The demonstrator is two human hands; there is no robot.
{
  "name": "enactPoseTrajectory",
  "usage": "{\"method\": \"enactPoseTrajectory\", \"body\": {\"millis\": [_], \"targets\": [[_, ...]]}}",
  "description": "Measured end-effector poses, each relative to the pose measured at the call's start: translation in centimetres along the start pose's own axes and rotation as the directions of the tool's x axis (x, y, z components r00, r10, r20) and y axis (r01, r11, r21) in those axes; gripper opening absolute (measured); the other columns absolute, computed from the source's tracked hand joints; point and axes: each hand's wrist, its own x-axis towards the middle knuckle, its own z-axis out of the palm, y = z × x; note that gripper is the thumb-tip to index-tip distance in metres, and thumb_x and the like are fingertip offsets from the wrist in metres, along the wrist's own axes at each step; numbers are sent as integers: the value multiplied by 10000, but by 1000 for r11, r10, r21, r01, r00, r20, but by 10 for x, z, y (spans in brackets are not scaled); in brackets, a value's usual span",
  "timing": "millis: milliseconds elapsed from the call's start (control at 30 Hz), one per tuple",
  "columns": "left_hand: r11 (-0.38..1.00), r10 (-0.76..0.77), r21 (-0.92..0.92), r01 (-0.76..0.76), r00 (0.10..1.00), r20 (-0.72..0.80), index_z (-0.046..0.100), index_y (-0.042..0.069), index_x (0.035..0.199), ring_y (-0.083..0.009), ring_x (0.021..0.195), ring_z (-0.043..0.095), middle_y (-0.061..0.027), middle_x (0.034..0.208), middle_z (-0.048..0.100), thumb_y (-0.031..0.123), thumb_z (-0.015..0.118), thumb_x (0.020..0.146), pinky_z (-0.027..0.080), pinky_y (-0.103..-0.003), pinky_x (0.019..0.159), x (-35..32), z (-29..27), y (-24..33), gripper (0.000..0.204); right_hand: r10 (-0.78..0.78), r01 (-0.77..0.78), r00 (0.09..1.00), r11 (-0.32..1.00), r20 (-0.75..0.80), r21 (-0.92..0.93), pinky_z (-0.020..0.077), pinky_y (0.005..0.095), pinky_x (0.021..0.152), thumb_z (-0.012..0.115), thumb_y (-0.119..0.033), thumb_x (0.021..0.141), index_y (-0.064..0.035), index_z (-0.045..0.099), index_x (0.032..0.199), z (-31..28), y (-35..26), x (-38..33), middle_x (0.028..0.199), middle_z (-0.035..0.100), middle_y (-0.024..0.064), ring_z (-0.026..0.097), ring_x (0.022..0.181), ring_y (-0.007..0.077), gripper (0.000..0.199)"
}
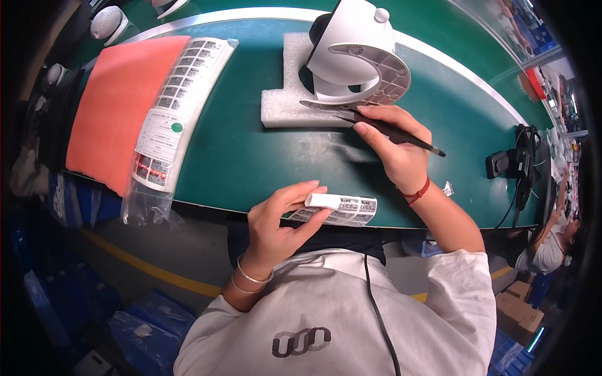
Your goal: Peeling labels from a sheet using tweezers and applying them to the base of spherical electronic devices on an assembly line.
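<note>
At the table's front edge, my left hand [276, 219] is closed on a curled sheet of printed labels [352, 205], held between thumb and fingers. My right hand [401, 153] grips black tweezers [401, 133] like a pen. Their tips point left, at the lower edge of a white plastic device [351, 44]; whether they touch it or hold a label I cannot make out. This device lies tipped, its ribbed grey underside [395, 81] facing right. Under it is a white foam block [276, 113].
On the left of the green table [232, 150] lie an orange sheet [125, 106] and a plastic bag of label sheets [179, 100]. A black device with cables [508, 164] stands at the right. Another person [549, 241] is at the far right. Blue crates [150, 319] stand below.
</note>
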Motion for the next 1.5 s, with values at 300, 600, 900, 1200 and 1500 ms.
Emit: {"method": "enactPoseTrajectory", "body": {"millis": [300,600,900,1200,1500], "targets": [[999,15,39,-14,1000,-15,612,-44,1068,-229,880,708,-159,982,699,-23,770,729,591,-288,741,-1,1,0,374,-566,658,750,588,343,-470,517,288,588,643,-85,620,-24,703,965,6,9,8,952,686,118,654,720,209,356],[1000,21,-23,-21,1000,4,585,-42,1107,-219,927,688,-166,1026,680,-65,746,737,574,-298,782,-2,-5,0,404,-358,404,907,888,220,-219,525,329,712,710,12,701,-47,687,867,-9,-47,5,844,692,85,659,826,240,178],[896,-133,-422,139,990,43,501,-32,1229,-193,1055,622,-184,1153,638,-116,657,802,506,-292,906,-5,-15,3,462,-94,176,961,932,259,-316,408,269,630,585,-95,863,32,605,998,-60,-59,85,762,560,71,478,675,156,186],[892,-143,-431,136,990,16,456,-40,1242,-234,1099,600,-210,1208,579,-171,616,781,495,-323,945,-6,-17,3,505,-167,363,833,885,528,-291,400,268,519,773,-79,755,34,632,839,-54,-53,120,644,507,75,440,570,96,199],[907,-99,-412,83,995,-17,398,-45,1258,-284,1185,545,-223,1288,480,-188,544,790,481,-353,976,-2,-15,3,511,-146,357,923,-15,356,-934,523,432,519,581,-205,825,-133,592,813,-97,132,198,730,654,74,659,663,311,74]]}}
